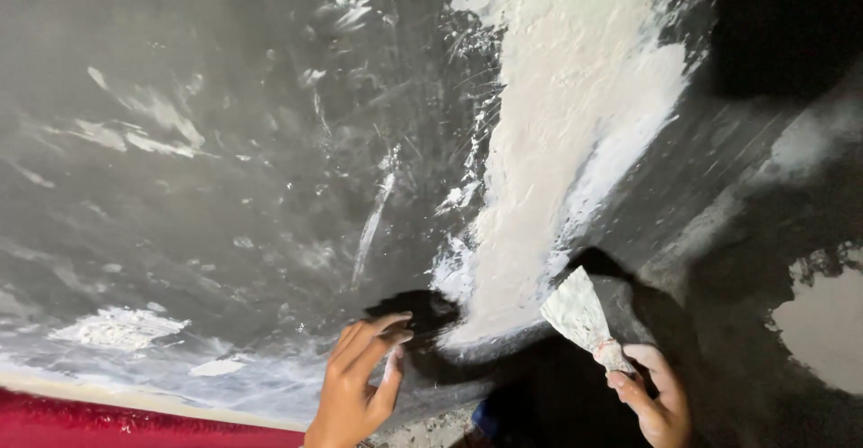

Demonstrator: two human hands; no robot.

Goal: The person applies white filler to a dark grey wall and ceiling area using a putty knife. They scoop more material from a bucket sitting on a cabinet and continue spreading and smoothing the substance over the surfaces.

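My right hand (654, 396) grips the handle of a putty knife (580, 315) whose broad blade is coated in white filler and points up toward a wide white band of fresh filler (548, 142) on a dark grey wall (225, 142). My left hand (360, 381) is raised beside it with fingers together, the fingertips touching the wall just below the lower end of the white band. It holds nothing that I can see.
Thin white smears and scrape marks (135, 133) cross the dark wall on the left. A lighter bare patch (822, 322) shows at the right. A red strip (108, 421) with a pale edge runs along the bottom left.
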